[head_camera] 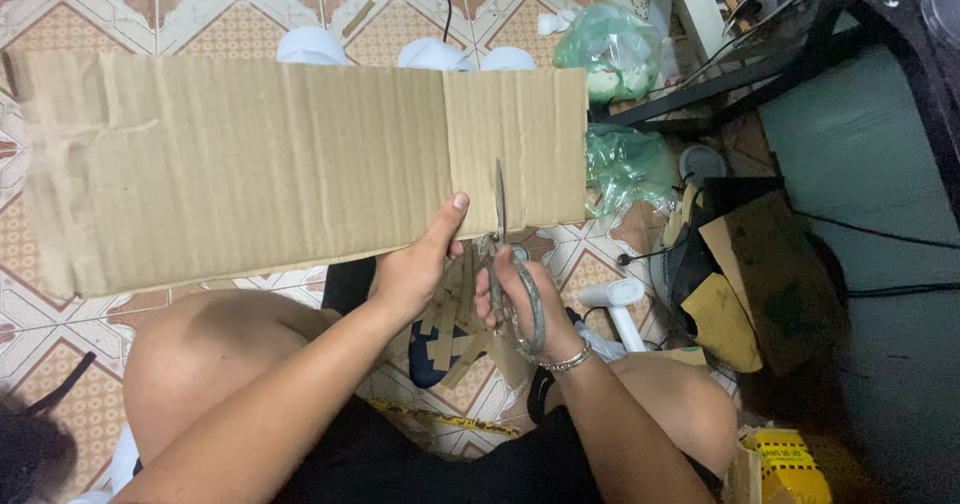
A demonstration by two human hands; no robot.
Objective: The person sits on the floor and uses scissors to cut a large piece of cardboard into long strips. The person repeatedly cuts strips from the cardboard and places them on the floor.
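Knees (190, 364) are seen nearest the camera, bare and bent, with dark shorts (420, 464) between them. Just beyond, the right hand (520, 299) is closed through the loops of a pair of metal scissors (505, 254), and a silver bracelet (567, 361) is worn on its wrist. The blades are pointed away from the body and are set into the lower edge of a large sheet of corrugated cardboard (250, 154), near its right end. The sheet is gripped at that same lower edge by the left hand (420, 264), thumb laid flat on the near face, just left of the blades. Cut cardboard strips (455, 329) are piled on the floor beneath both hands. The sheet is held up over the patterned floor tiles (230, 14) and spans most of the view. To the right, a white hair dryer (620, 309), folded brown card (770, 274) and a yellow package (790, 469) are seen. Farther off, green plastic bags (615, 54) and white rounded objects (430, 56) are partly hidden behind the sheet's top edge.
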